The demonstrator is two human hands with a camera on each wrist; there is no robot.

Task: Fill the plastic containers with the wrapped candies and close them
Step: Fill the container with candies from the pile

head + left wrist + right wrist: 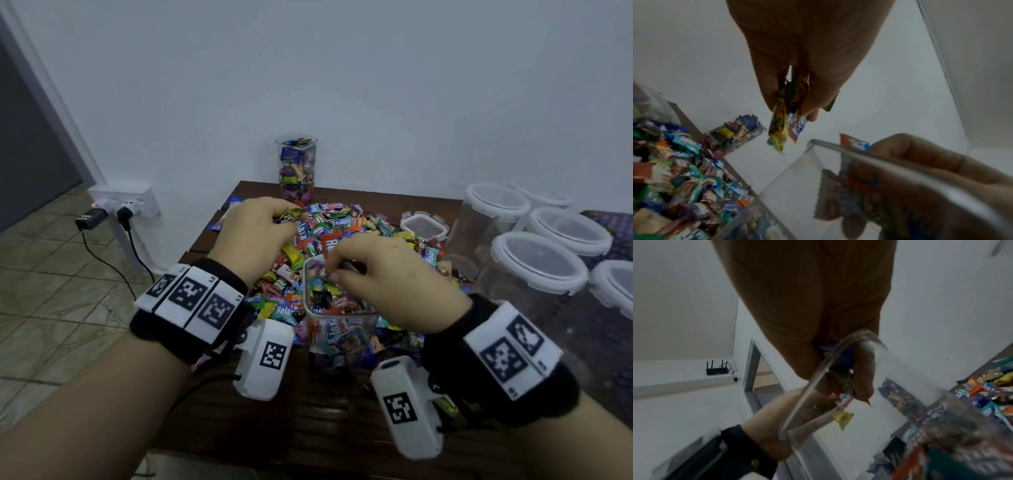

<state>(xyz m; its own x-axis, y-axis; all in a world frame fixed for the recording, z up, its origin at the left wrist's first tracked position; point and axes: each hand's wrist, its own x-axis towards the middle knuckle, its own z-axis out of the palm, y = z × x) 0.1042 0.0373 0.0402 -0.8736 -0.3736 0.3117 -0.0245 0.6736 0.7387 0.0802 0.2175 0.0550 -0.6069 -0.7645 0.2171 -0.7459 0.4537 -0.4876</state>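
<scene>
A heap of wrapped candies (346,222) covers the dark wooden table (308,414). In front of it stands an open clear plastic container (339,322), partly filled. My left hand (291,215) hovers over the heap just left of the container and pinches several candies (786,112), a yellow one hanging lowest. My right hand (337,269) is over the container's mouth with its fingers curled round a few candies (841,382), inside the rim (813,381). A tall container (297,168) packed with candies stands uncovered at the table's back edge.
Several empty clear containers with white clip lids (537,263) stand at the right. A small lidded box (424,224) lies behind the heap. A wall socket with plugs and cables (120,205) is on the left, above the tiled floor.
</scene>
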